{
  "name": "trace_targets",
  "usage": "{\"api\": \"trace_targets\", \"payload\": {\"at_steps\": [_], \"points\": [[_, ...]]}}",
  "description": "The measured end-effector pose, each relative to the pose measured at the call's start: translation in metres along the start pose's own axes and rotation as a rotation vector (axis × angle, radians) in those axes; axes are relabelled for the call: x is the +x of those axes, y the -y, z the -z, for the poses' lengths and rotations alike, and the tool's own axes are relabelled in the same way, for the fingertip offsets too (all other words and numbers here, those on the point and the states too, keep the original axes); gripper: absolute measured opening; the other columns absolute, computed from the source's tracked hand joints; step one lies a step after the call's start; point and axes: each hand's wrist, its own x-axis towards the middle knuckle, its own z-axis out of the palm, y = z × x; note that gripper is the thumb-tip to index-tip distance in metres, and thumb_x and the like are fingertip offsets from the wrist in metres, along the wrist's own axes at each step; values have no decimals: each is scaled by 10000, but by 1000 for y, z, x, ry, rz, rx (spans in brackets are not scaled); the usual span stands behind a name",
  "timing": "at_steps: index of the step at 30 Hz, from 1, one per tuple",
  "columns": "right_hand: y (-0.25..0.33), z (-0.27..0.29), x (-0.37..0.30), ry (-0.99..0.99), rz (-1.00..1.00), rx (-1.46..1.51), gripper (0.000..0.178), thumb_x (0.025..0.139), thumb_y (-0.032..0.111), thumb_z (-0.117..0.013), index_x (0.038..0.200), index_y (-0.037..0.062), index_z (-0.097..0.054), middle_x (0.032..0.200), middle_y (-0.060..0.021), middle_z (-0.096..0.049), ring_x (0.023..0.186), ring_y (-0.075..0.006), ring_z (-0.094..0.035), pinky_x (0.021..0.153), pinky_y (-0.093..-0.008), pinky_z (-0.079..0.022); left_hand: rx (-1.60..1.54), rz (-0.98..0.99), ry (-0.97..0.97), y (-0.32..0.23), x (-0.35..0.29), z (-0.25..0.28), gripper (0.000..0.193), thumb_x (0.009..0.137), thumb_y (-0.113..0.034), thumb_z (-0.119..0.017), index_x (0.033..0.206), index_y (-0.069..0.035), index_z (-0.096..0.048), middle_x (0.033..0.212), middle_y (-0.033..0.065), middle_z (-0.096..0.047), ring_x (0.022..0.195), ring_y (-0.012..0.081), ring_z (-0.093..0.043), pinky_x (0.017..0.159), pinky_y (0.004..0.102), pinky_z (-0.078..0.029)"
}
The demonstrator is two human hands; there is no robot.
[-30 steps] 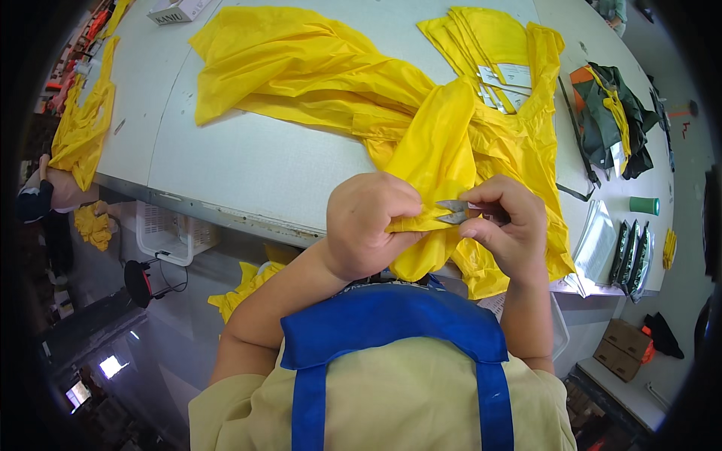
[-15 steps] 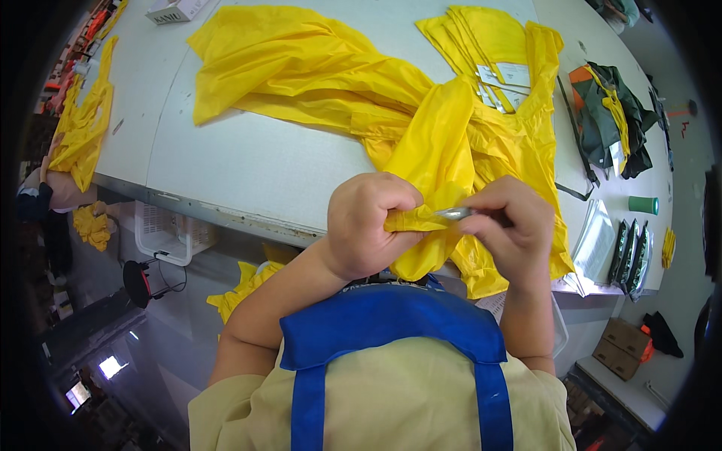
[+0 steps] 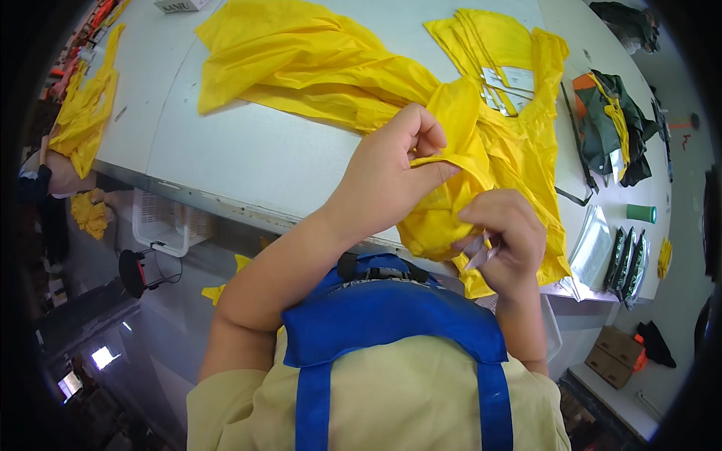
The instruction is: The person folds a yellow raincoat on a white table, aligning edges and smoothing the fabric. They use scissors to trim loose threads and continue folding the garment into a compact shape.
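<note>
Pinching a fold of a yellow garment (image 3: 460, 113) in the closed grip of the left hand (image 3: 395, 169), while curling the right hand (image 3: 511, 234) around small grey snips (image 3: 480, 251), blurred, just beside the same garment. Working over the rest of it, spread across a pale tabletop (image 3: 248, 161) near a stack of folded yellow pieces (image 3: 502, 41), well apart from a green cylinder (image 3: 641, 213).
</note>
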Motion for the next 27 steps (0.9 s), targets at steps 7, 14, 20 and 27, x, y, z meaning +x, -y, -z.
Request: {"api": "trace_targets", "payload": {"at_steps": [7, 14, 20, 27], "points": [[-14, -2, -5, -247, -369, 347, 277, 682, 5, -758, 906, 51, -602, 855, 14, -509, 609, -44, -390, 560, -175, -316, -102, -35, 36, 6, -15, 5, 517, 790, -115, -721, 1218, -21, -447, 1145, 51, -520, 1014, 129, -488, 931, 297, -396], [-55, 20, 7, 301, -729, 427, 772, 600, 220, -874, 1260, 51, -512, 1065, 25, -515, 665, -21, -354, 568, -172, -295, 511, -310, 100, 5, -18, 7, 284, 652, 37, -666, 923, -42, -629, 776, 89, -547, 710, 238, -562, 644, 310, -455], [-60, -6, -16, 153, -693, 654, 533, 590, 129, -859, 1021, 22, -564, 884, 41, -466, 680, -25, -384, 564, -183, -313, 736, -631, -209, 13, -20, 0, 331, 602, 68, -631, 907, -61, -632, 740, 86, -499, 661, 258, -539, 570, 309, -453], [-71, -37, -18, -571, -561, 293, 207, 738, -92, -583, 761, 50, -435, 713, 22, -449, 665, -66, -418, 592, -211, -359, 493, -496, -163, 18, -34, -30, 356, 709, -7, -700, 1038, -43, -569, 888, 137, -568, 823, 313, -575, 732, 341, -491]]}}
